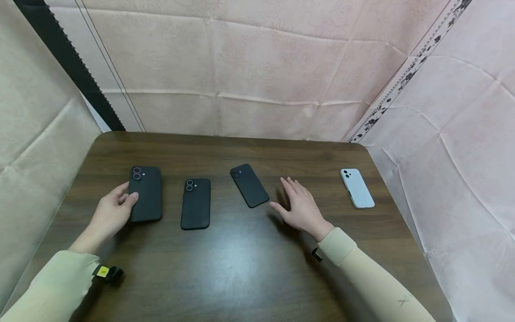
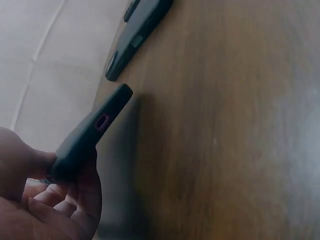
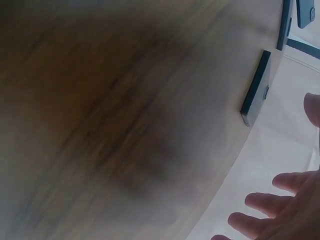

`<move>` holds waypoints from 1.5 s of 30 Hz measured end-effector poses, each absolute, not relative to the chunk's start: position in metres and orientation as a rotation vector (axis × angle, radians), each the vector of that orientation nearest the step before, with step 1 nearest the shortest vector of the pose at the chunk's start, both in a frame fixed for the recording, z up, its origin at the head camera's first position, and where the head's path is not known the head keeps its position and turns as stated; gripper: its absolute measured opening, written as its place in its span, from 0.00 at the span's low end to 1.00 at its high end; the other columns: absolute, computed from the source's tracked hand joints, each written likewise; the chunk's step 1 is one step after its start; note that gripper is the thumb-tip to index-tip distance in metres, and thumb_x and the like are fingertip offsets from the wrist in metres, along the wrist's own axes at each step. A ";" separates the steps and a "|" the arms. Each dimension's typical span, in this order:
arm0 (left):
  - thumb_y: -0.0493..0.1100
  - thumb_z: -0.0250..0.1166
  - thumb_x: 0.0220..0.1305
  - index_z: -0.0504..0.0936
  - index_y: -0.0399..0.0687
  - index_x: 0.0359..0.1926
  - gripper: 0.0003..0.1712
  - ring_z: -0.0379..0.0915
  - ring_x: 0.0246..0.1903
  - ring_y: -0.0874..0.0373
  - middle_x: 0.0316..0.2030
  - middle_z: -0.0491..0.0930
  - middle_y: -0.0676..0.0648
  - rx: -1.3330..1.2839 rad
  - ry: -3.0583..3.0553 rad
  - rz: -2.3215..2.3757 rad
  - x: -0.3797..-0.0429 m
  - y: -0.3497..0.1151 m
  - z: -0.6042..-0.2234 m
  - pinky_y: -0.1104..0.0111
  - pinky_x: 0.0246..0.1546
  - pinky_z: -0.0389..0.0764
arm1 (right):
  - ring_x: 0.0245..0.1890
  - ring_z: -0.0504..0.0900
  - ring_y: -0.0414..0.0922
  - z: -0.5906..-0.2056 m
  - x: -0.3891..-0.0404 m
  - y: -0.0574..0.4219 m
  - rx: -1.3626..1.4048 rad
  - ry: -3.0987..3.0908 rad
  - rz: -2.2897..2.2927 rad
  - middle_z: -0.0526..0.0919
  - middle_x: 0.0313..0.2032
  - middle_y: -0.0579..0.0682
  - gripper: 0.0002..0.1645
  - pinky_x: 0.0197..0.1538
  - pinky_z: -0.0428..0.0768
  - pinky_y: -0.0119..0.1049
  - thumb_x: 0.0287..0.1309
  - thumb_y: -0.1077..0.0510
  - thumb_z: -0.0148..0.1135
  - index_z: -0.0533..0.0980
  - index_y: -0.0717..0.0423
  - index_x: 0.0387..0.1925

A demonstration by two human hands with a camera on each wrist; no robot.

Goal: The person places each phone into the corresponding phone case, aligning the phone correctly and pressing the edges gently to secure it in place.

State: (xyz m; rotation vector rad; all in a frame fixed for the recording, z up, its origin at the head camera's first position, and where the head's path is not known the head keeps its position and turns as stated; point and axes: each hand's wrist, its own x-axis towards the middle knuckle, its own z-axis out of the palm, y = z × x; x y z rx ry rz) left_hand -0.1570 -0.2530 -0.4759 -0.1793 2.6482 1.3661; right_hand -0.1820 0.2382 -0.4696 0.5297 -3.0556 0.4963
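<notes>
My left hand (image 1: 109,215) grips a black smartphone (image 1: 146,197) by its left edge, thumb on the camera side and fingers behind. In the left wrist view that phone (image 2: 89,137) is tilted above the table, its charging port showing and a shadow below. To its right lies a second black smartphone (image 1: 196,205), back up. A third black smartphone (image 1: 250,186) lies slanted near the middle. Just right of it, my right hand (image 1: 299,209) hovers over the wood with fingers spread, holding nothing. The right wrist view shows its fingers (image 3: 267,204) apart.
A light blue smartphone (image 1: 359,188) lies at the right side, camera side up. All of this is on a brown wooden table (image 1: 237,277) with rounded corners. Pale creased cloth (image 1: 265,67) hangs behind and at both sides. Each wrist wears a black strap.
</notes>
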 end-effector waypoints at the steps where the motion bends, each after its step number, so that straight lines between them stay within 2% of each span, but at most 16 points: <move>1: 0.63 0.42 0.73 0.42 0.39 0.75 0.44 0.54 0.63 0.26 0.65 0.56 0.21 -0.177 2.655 1.359 -0.157 -0.255 -0.477 0.35 0.54 0.64 | 0.72 0.53 0.56 -0.470 -0.182 0.239 0.522 -3.061 0.477 0.56 0.72 0.56 0.51 0.69 0.53 0.56 0.60 0.25 0.48 0.53 0.49 0.75; 10: 0.63 0.44 0.72 0.46 0.34 0.74 0.46 0.57 0.61 0.26 0.62 0.59 0.20 -0.194 2.669 1.284 -0.159 -0.265 -0.482 0.36 0.53 0.66 | 0.72 0.50 0.58 -0.476 -0.183 0.246 0.503 -3.053 0.270 0.52 0.73 0.57 0.55 0.69 0.51 0.60 0.58 0.22 0.46 0.48 0.46 0.76; 14: 0.66 0.49 0.69 0.46 0.29 0.72 0.51 0.58 0.60 0.24 0.61 0.59 0.18 -0.187 2.701 1.165 -0.159 -0.267 -0.483 0.35 0.52 0.66 | 0.72 0.49 0.58 -0.478 -0.183 0.248 0.503 -3.056 0.263 0.52 0.73 0.57 0.55 0.68 0.51 0.61 0.57 0.21 0.44 0.47 0.46 0.76; 16: 0.67 0.54 0.66 0.47 0.27 0.72 0.54 0.63 0.57 0.26 0.58 0.64 0.19 -0.180 2.726 1.123 -0.160 -0.266 -0.484 0.37 0.50 0.69 | 0.72 0.50 0.58 -0.478 -0.183 0.248 0.502 -3.057 0.272 0.52 0.73 0.56 0.56 0.68 0.51 0.61 0.57 0.21 0.44 0.48 0.47 0.76; 18: 0.67 0.57 0.64 0.47 0.25 0.71 0.57 0.65 0.55 0.27 0.57 0.65 0.19 -0.175 2.744 1.084 -0.161 -0.265 -0.485 0.38 0.48 0.71 | 0.72 0.49 0.58 -0.479 -0.183 0.249 0.503 -3.058 0.279 0.52 0.73 0.56 0.56 0.68 0.51 0.61 0.57 0.21 0.44 0.48 0.47 0.76; 21: 0.68 0.60 0.61 0.45 0.21 0.69 0.61 0.62 0.55 0.27 0.58 0.62 0.18 -0.166 2.758 1.024 -0.162 -0.261 -0.485 0.37 0.50 0.69 | 0.72 0.50 0.58 -0.480 -0.182 0.249 0.503 -3.057 0.281 0.52 0.73 0.56 0.56 0.69 0.51 0.60 0.57 0.21 0.44 0.49 0.47 0.76; 25: 0.71 0.63 0.56 0.42 0.19 0.69 0.68 0.55 0.57 0.22 0.60 0.52 0.14 -0.144 2.776 0.931 -0.162 -0.256 -0.484 0.33 0.52 0.63 | 0.72 0.49 0.58 -0.481 -0.180 0.248 0.508 -3.060 0.296 0.52 0.73 0.57 0.55 0.69 0.50 0.60 0.58 0.23 0.47 0.48 0.47 0.76; 30: 0.70 0.69 0.49 0.43 0.15 0.67 0.72 0.56 0.50 0.25 0.55 0.52 0.12 -0.137 2.823 0.845 -0.162 -0.249 -0.482 0.34 0.47 0.67 | 0.72 0.49 0.58 -0.480 -0.179 0.248 0.503 -3.068 0.316 0.52 0.73 0.57 0.54 0.69 0.50 0.60 0.58 0.25 0.50 0.48 0.48 0.76; 37: 0.69 0.71 0.47 0.44 0.13 0.65 0.73 0.55 0.46 0.26 0.53 0.51 0.12 -0.205 2.815 0.773 -0.164 -0.242 -0.476 0.35 0.44 0.68 | 0.72 0.49 0.58 -0.479 -0.178 0.247 0.490 -3.086 0.338 0.52 0.73 0.57 0.54 0.69 0.50 0.59 0.58 0.25 0.50 0.48 0.48 0.76; 45: 0.67 0.70 0.50 0.45 0.13 0.65 0.70 0.51 0.48 0.25 0.53 0.50 0.12 -0.213 2.800 0.769 -0.163 -0.239 -0.473 0.35 0.43 0.67 | 0.72 0.50 0.58 -0.479 -0.178 0.246 0.504 -3.085 0.350 0.52 0.73 0.57 0.54 0.69 0.51 0.59 0.59 0.25 0.50 0.48 0.49 0.76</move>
